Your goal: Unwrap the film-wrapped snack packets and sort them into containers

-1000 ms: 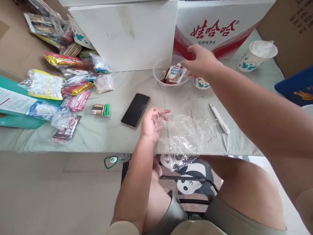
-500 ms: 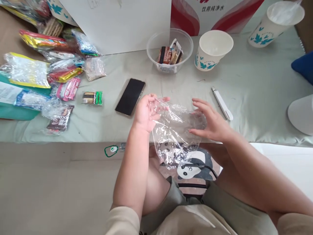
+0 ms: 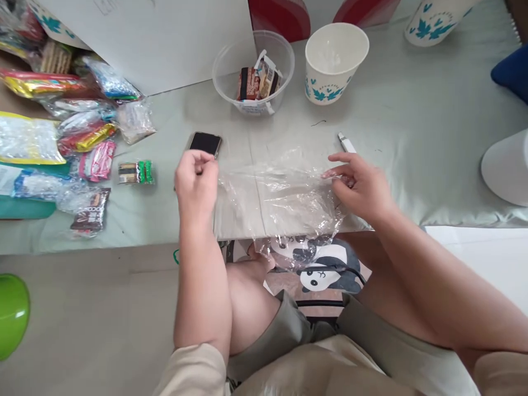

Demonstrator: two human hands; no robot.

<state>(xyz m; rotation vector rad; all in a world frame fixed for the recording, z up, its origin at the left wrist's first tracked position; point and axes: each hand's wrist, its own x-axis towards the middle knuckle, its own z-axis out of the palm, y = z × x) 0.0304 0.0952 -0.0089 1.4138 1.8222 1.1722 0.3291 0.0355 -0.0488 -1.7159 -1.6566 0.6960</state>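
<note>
A thin, crinkled clear plastic bag (image 3: 284, 201) is spread between my hands over the table's front edge, its lower part hanging above my lap. My left hand (image 3: 197, 181) pinches the bag's left edge, covering part of a black phone (image 3: 206, 144) behind it. At the bag's right side, my right hand (image 3: 363, 184) has its fingers curled on the film, the index finger stretched out. Just behind that hand lies a white box cutter (image 3: 345, 142), its lower part hidden.
A clear plastic bowl (image 3: 253, 47) holds small wrapped snacks. Right of it stands a paper cup (image 3: 330, 71) with blue leaves. Wrapped snacks pile up at the left, near a small biscuit pack (image 3: 135, 172). A white board (image 3: 177, 44) stands behind. A green rounded object (image 3: 12, 316) is at lower left.
My left hand has moved left, from an open-fingered hold to a pinch, drawing the bag out wider. My right hand's fingers have curled in on the bag. The view has shifted slightly.
</note>
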